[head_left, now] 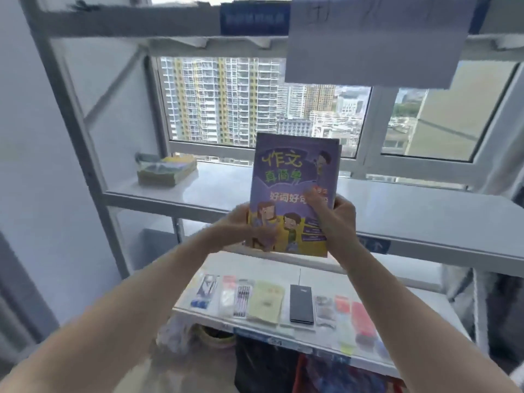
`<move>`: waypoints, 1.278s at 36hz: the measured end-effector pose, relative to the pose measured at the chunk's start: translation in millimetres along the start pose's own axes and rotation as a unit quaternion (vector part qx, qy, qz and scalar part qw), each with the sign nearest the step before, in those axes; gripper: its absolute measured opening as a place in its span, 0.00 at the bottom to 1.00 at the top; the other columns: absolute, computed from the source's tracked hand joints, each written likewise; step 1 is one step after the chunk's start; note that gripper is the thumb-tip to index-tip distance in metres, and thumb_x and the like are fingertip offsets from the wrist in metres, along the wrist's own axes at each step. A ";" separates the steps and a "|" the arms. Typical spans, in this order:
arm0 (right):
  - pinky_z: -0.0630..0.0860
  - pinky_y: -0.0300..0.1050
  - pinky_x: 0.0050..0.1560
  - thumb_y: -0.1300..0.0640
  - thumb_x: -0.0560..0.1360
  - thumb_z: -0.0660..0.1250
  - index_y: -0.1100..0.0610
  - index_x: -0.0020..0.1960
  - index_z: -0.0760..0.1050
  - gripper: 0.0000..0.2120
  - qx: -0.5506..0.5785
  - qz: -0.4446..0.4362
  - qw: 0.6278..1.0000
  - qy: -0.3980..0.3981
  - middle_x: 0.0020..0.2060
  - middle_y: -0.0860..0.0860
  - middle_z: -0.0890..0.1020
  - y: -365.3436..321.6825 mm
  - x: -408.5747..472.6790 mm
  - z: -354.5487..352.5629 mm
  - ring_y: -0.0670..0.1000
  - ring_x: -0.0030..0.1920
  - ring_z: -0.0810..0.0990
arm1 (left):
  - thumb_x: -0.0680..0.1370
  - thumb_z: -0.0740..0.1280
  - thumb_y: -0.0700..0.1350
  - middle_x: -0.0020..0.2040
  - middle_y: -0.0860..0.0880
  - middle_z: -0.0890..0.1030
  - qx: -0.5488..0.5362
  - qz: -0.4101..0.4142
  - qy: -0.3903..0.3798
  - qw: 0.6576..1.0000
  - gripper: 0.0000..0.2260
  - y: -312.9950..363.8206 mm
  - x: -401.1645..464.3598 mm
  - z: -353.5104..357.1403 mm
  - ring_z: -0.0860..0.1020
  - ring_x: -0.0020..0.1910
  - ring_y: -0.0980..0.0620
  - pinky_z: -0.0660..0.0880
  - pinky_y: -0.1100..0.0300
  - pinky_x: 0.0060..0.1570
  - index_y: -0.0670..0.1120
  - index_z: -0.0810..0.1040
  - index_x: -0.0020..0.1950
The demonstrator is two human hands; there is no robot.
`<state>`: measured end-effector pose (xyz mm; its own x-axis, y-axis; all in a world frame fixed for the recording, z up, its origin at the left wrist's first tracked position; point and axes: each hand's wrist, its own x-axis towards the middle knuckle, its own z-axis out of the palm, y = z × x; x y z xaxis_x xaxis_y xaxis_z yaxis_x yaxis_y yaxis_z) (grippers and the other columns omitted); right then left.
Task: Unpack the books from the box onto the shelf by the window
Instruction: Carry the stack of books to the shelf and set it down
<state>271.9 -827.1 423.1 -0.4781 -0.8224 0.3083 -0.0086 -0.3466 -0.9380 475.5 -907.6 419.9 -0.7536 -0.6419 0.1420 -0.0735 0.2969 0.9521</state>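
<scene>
I hold a purple book [295, 177] with green characters and cartoon figures upright in front of the white shelf [226, 191] by the window. My left hand [241, 222] grips its lower left edge. My right hand [337, 217] grips its lower right edge, fingers across the cover. It seems to be more than one book held together, as a second edge shows at the right. A short stack of books [167, 171] lies flat at the shelf's left end. The box is not in view.
A lower shelf [419, 296] carries a row of packaged stationery, a yellow booklet [266, 302] and a black device [302, 304]. A paper sheet [374, 38] hangs from the upper shelf. Bags sit on the floor below. The shelf's upright post [82, 123] stands at left.
</scene>
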 end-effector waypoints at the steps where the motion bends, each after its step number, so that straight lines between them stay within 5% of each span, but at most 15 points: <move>1: 0.80 0.41 0.32 0.50 0.71 0.77 0.58 0.44 0.82 0.11 -0.001 -0.012 1.000 -0.004 0.36 0.53 0.87 1.4 17.0 15.1 0.52 0.35 0.86 | 0.72 0.76 0.44 0.58 0.41 0.83 0.005 0.004 0.008 1.000 0.20 -0.5 9.5 -18.3 0.81 0.56 0.38 0.78 0.42 0.56 0.44 0.78 0.63; 9: 0.80 0.42 0.32 0.51 0.71 0.76 0.58 0.50 0.81 0.13 -0.006 -0.041 0.998 -0.057 0.38 0.51 0.87 54.0 136.7 116.2 0.52 0.37 0.87 | 0.66 0.80 0.43 0.53 0.47 0.85 0.085 -0.031 0.118 0.989 0.21 -36.5 80.6 -146.1 0.84 0.52 0.47 0.80 0.49 0.55 0.46 0.82 0.58; 20: 0.80 0.39 0.37 0.55 0.75 0.73 0.57 0.56 0.77 0.12 -0.063 -0.056 0.994 -0.076 0.46 0.50 0.85 149.2 227.4 210.9 0.47 0.43 0.85 | 0.63 0.82 0.45 0.36 0.69 0.81 0.154 -0.068 0.194 0.966 0.19 -116.0 144.8 -268.0 0.79 0.37 0.72 0.71 0.78 0.31 0.57 0.81 0.49; 27: 0.82 0.47 0.41 0.59 0.74 0.73 0.60 0.56 0.77 0.12 -0.068 -0.055 0.995 -0.048 0.47 0.53 0.85 179.4 252.4 239.7 0.52 0.46 0.85 | 0.60 0.83 0.38 0.34 0.66 0.83 0.119 -0.073 0.169 0.976 0.18 -157.7 173.0 -311.6 0.80 0.33 0.69 0.73 0.73 0.31 0.56 0.82 0.41; 31: 0.80 0.39 0.38 0.55 0.73 0.73 0.59 0.57 0.77 0.15 -0.081 -0.063 0.993 -0.055 0.46 0.49 0.86 184.8 256.8 245.7 0.49 0.45 0.86 | 0.62 0.80 0.30 0.40 0.60 0.86 0.070 -0.053 0.141 0.986 0.21 -179.3 180.0 -320.5 0.83 0.39 0.62 0.78 0.67 0.38 0.48 0.83 0.50; 35: 0.80 0.39 0.40 0.54 0.73 0.74 0.55 0.62 0.74 0.19 -0.104 -0.038 0.991 -0.080 0.49 0.46 0.85 194.0 256.7 244.6 0.47 0.48 0.85 | 0.66 0.79 0.32 0.54 0.45 0.85 0.056 -0.028 0.084 0.994 0.27 -186.7 180.8 -317.9 0.84 0.50 0.51 0.81 0.58 0.47 0.39 0.76 0.63; 38: 0.81 0.38 0.41 0.48 0.72 0.73 0.54 0.62 0.74 0.21 -0.133 -0.028 0.987 -0.085 0.49 0.43 0.85 200.5 255.5 242.3 0.45 0.49 0.85 | 0.67 0.79 0.35 0.55 0.48 0.83 0.069 -0.028 0.086 0.994 0.29 -189.5 183.4 -313.8 0.83 0.49 0.58 0.80 0.63 0.46 0.40 0.74 0.66; 42: 0.82 0.40 0.42 0.52 0.74 0.73 0.54 0.60 0.75 0.17 -0.131 -0.025 0.989 -0.057 0.49 0.44 0.85 203.9 258.5 243.4 0.46 0.48 0.85 | 0.65 0.80 0.38 0.55 0.47 0.83 0.076 -0.030 0.101 0.991 0.30 -188.4 187.1 -314.0 0.83 0.52 0.51 0.81 0.57 0.50 0.44 0.74 0.65; 46: 0.81 0.39 0.38 0.47 0.73 0.73 0.51 0.58 0.77 0.17 -0.100 0.024 0.994 -0.046 0.47 0.45 0.86 194.4 267.7 255.3 0.47 0.46 0.86 | 0.65 0.81 0.38 0.48 0.52 0.86 0.018 -0.082 0.084 0.993 0.26 -175.3 192.1 -324.8 0.85 0.45 0.54 0.81 0.61 0.41 0.48 0.76 0.60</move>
<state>366.4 -1229.8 363.8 -0.3999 -0.8766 0.2677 -0.1673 -0.2173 -0.9617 555.7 -1312.6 368.2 -0.6092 -0.7924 0.0315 -0.2130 0.2017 0.9560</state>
